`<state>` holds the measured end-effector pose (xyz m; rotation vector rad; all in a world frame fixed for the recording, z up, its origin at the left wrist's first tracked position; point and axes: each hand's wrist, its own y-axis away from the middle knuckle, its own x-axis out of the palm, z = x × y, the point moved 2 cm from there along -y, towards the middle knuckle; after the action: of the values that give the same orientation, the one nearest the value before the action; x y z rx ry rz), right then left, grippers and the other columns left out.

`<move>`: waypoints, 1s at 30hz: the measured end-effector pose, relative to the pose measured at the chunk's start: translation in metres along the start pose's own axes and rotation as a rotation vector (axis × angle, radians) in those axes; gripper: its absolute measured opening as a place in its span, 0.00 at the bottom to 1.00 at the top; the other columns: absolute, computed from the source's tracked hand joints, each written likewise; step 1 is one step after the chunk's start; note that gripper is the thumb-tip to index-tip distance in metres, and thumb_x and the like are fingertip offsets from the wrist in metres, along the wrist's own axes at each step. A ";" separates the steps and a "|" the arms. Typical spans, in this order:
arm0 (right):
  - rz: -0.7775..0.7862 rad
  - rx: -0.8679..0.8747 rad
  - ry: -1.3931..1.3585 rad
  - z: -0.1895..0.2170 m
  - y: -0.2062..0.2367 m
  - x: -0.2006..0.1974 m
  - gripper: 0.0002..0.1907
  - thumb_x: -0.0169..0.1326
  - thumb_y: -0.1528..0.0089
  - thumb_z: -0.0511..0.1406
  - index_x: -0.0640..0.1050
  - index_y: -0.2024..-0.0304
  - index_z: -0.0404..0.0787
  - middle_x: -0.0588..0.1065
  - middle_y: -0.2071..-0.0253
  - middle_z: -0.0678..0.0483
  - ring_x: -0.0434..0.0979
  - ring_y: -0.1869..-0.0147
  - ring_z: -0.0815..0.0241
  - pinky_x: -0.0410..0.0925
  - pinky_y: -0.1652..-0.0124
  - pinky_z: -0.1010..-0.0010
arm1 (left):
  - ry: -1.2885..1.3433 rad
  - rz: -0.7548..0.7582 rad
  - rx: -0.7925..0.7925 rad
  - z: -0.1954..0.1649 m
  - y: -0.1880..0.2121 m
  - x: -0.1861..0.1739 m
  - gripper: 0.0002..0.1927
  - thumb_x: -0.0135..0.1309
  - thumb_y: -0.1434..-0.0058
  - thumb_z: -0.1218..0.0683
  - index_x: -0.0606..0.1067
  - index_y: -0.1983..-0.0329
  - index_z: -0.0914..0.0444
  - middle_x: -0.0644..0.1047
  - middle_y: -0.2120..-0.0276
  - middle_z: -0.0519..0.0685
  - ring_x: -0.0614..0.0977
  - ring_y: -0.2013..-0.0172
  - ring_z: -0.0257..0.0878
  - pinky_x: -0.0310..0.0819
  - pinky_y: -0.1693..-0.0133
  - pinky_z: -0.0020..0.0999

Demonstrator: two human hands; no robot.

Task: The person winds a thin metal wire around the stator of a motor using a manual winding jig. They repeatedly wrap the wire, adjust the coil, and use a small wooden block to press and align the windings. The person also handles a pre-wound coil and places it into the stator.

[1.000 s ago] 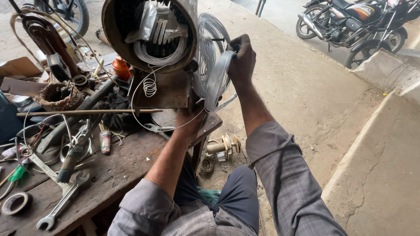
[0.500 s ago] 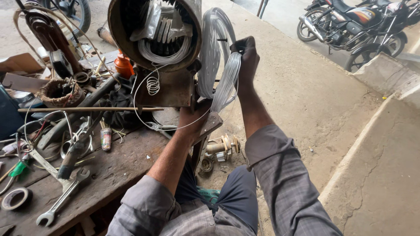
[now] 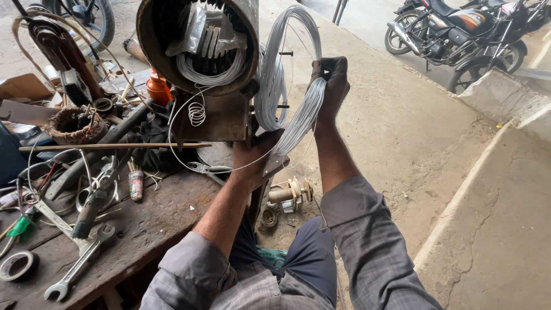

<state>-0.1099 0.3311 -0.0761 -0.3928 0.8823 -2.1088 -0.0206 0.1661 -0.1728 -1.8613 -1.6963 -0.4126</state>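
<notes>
Silvery wire coil gripped beside a round motor housing

The right hand (image 3: pixel 333 80) clenches its fingers on the looped wire coil (image 3: pixel 287 74); the left hand (image 3: pixel 255 152) grasps its lower end against the rusty motor housing (image 3: pixel 198 43); spanners (image 3: pixel 77 264), tape roll (image 3: pixel 17 265) and cables crowd the worn wooden surface (image 3: pixel 155 224); motorcycles (image 3: pixel 459 34) stand well apart.

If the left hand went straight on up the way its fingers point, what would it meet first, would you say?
The left hand, gripping the silvery wire coil from below, would probably meet the rusty motor housing just above, though depth is unclear.
</notes>
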 end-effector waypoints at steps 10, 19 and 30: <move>0.067 0.214 0.026 -0.002 0.011 -0.007 0.07 0.59 0.35 0.34 0.74 0.63 0.37 0.80 0.68 0.48 0.82 0.65 0.55 0.73 0.64 0.64 | 0.037 -0.051 0.025 0.019 -0.010 -0.004 0.23 0.60 0.39 0.65 0.70 0.41 0.72 0.78 0.46 0.58 0.83 0.49 0.45 0.80 0.48 0.38; 0.000 -0.034 0.037 0.000 0.049 -0.043 0.07 0.65 0.36 0.30 0.77 0.65 0.35 0.80 0.65 0.50 0.80 0.60 0.59 0.73 0.58 0.69 | 0.064 -0.041 0.051 0.004 -0.003 0.011 0.22 0.60 0.38 0.66 0.70 0.42 0.73 0.79 0.51 0.62 0.86 0.55 0.49 0.85 0.52 0.42; 0.292 -0.130 0.069 0.033 0.137 -0.098 0.03 0.61 0.36 0.29 0.78 0.61 0.38 0.81 0.58 0.49 0.84 0.57 0.63 0.79 0.60 0.75 | 0.066 -0.026 0.087 -0.013 0.002 0.024 0.25 0.59 0.38 0.64 0.66 0.38 0.72 0.77 0.48 0.57 0.86 0.53 0.51 0.86 0.51 0.43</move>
<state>0.0461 0.3318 -0.1480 -0.2414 1.0538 -1.8116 -0.0134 0.1768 -0.1490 -1.7463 -1.6694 -0.4005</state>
